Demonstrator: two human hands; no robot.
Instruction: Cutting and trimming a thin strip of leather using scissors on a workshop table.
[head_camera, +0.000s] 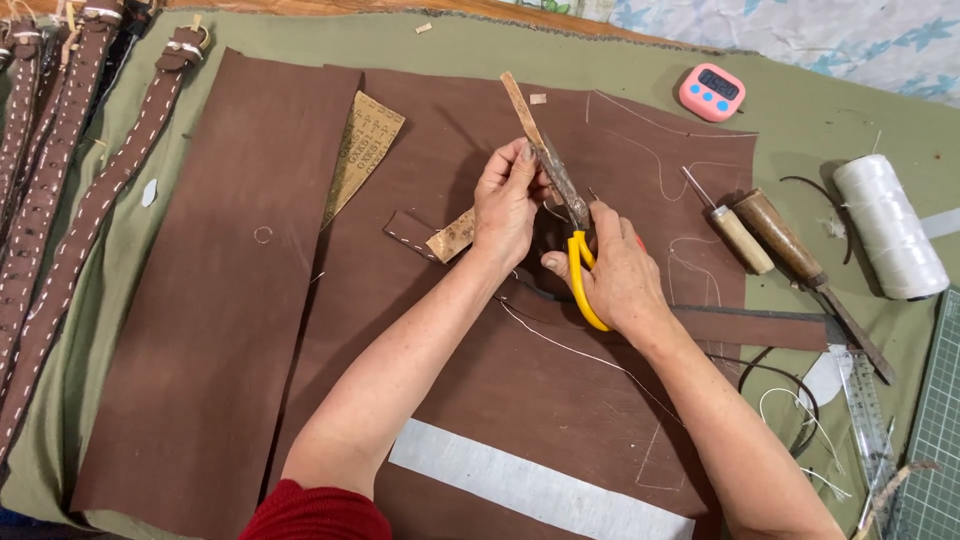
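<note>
Both forearms come in from the bottom edge and angle toward each other, wrists close together above the middle of the work. The left hand (507, 205) is raised with its fingers curled and pinched around a narrow leather strip (522, 112), which rises slanting up and to the left out of the grip; the strip's lower end (440, 238), tan on one face with pale stitching on the brown, sticks out to the left below the palm. The right hand (615, 270) sits just beside it, thumb and fingers closed through the yellow handles of a pair of scissors (580, 270), the worn blades pointing up along the strip and touching it near the left thumb.

Under the hands lie large brown leather sheets (230, 300) on an olive cloth (820, 120). A tan wedge of patterned material (362, 148) rests on the leather to the upper left. Stitched brown belts (90, 200) lie along the left edge. To the right are a pink timer (711, 92), two wooden-handled tools (760, 235), a spool of white thread (890, 225) and a clear ruler (868, 410).
</note>
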